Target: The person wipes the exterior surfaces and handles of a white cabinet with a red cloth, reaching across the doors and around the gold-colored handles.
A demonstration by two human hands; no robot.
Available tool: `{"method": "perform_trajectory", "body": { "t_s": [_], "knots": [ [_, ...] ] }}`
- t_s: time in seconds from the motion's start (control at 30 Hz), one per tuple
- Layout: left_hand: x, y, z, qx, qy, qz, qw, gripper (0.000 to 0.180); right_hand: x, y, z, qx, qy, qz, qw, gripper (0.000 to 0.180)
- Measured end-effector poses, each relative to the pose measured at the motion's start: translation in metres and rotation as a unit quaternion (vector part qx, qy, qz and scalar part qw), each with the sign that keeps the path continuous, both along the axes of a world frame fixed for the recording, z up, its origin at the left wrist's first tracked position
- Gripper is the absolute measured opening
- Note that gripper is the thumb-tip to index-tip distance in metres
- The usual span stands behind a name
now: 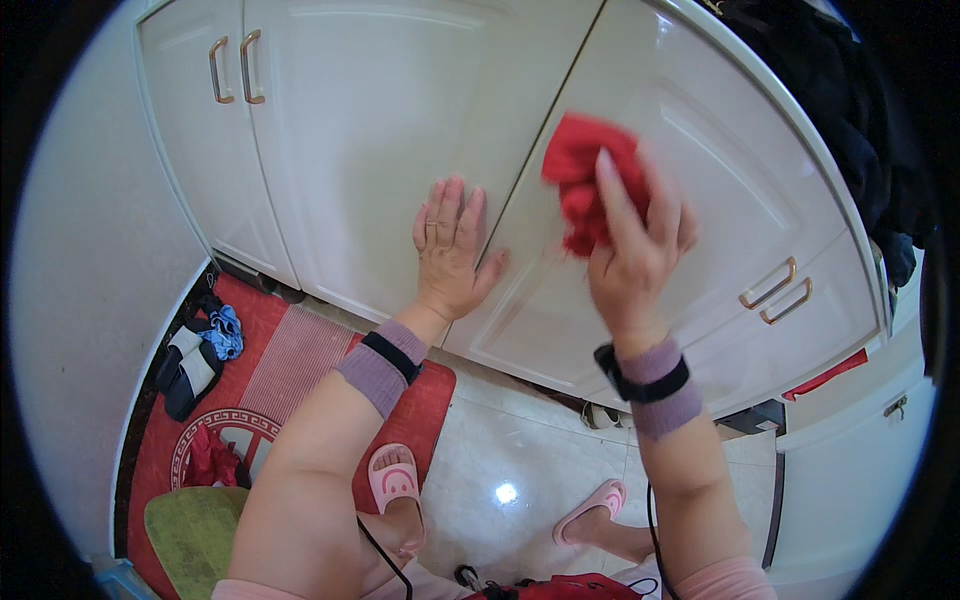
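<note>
My left hand (452,245) lies flat with its fingers stretched out on a white cabinet door (380,130), close to the seam between two doors. Up and to the right, my right hand (640,235) grips a bunched red cloth (590,150) against the neighbouring white door (680,110). The cloth and the right fingers are slightly smeared by motion. Part of the cloth is hidden behind those fingers. Both wrists wear black straps over purple cuffs.
Gold handles (250,67) sit on the left doors, more handles (768,283) on the right ones. A red mat (400,420) covers tiled floor on the left, with dark slippers (188,370) and a green-topped seat (190,540). Dark clothes (850,110) lie atop the cabinet. Shoes (600,415) stick out underneath.
</note>
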State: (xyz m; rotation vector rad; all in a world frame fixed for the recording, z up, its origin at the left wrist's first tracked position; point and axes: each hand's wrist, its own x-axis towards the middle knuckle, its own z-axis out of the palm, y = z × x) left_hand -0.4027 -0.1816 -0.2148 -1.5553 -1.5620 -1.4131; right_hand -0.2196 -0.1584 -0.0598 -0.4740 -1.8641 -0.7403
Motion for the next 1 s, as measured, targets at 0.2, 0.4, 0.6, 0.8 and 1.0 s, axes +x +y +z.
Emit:
{"method": "perform_trajectory", "body": {
  "t_s": [0.2, 0.4, 0.6, 0.8, 1.0],
  "knots": [
    [-0.012, 0.001, -0.003, 0.056, 0.009, 0.025, 0.998, 0.073, -0.021, 0.036, -0.064, 0.04, -0.133, 0.002, 0.99, 0.042],
    [-0.025, -0.011, 0.0, 0.027, 0.04, -0.026, 0.998, 0.069, 0.004, 0.025, -0.198, -0.06, -0.321, 0.036, 0.945, 0.043],
    [-0.027, -0.032, 0.033, 0.05, 0.03, -0.032, 0.998, 0.047, 0.034, 0.009, -0.209, -0.303, -0.427, 0.102, 0.846, 0.043],
    [0.027, -0.046, 0.066, -0.033, -0.15, -0.257, 0.954, 0.025, 0.062, 0.0, -0.131, -0.535, 0.035, 0.228, 0.813, 0.043],
    [0.143, -0.063, 0.104, -0.002, -0.13, -0.252, 0.959, 0.052, 0.096, -0.034, -0.015, -0.704, 0.33, 0.369, 0.51, 0.037]
  ]
}}
